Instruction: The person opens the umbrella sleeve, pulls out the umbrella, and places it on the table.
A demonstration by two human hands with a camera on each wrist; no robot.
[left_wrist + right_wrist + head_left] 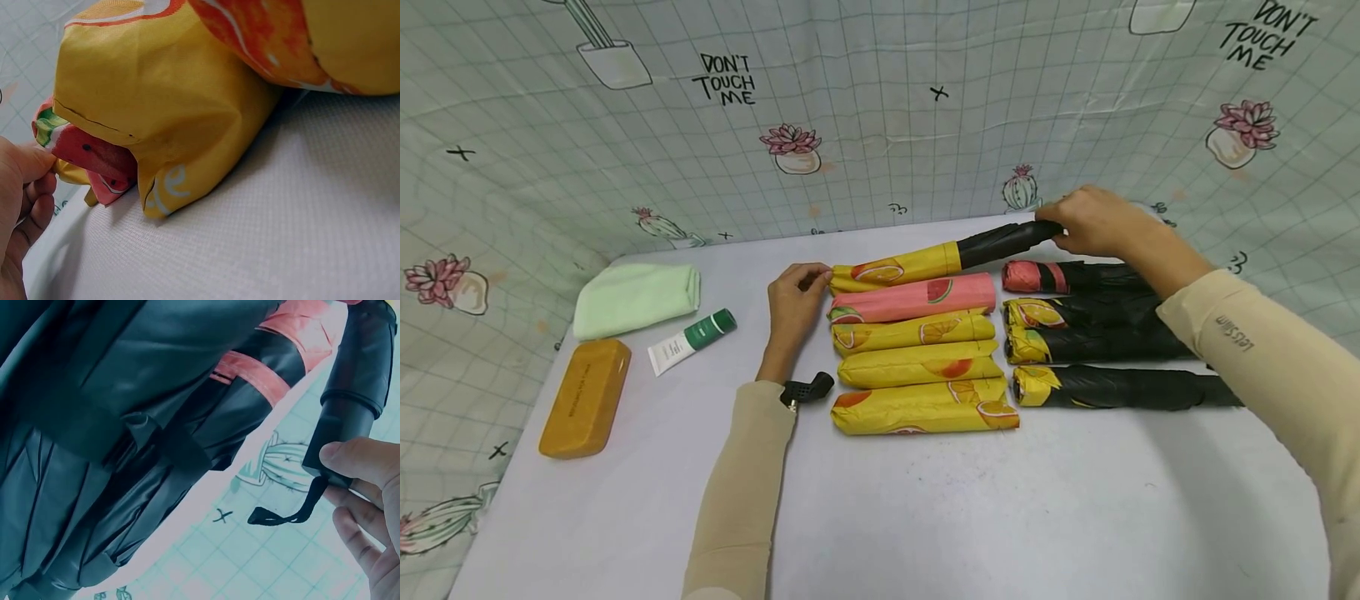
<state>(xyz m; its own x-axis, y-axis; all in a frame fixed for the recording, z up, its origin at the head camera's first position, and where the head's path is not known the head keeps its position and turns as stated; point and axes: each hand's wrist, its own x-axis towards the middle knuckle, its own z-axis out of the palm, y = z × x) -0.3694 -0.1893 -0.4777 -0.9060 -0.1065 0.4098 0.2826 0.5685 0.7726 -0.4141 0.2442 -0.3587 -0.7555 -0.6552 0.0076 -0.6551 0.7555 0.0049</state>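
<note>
At the back of the table, a folded black umbrella (1003, 243) is partly inside a yellow fruit-print sleeve (917, 262). My right hand (1093, 221) grips the umbrella's handle end; in the right wrist view the thumb and fingers hold the black handle (340, 437), with a wrist strap (290, 515) hanging loose. My left hand (793, 308) pinches the closed left end of that sleeve, also seen in the left wrist view, where the fingers (40, 162) meet yellow cloth. Just in front lies a pink watermelon-print sleeve (917, 298).
Several yellow sleeves (917, 365) lie in a column in front. To their right are several folded black umbrellas (1127, 387) with yellow or pink parts. On the left are a green cloth (636, 300), a white-and-green tube (692, 340) and a brown case (586, 398). A printed curtain (880, 108) hangs behind.
</note>
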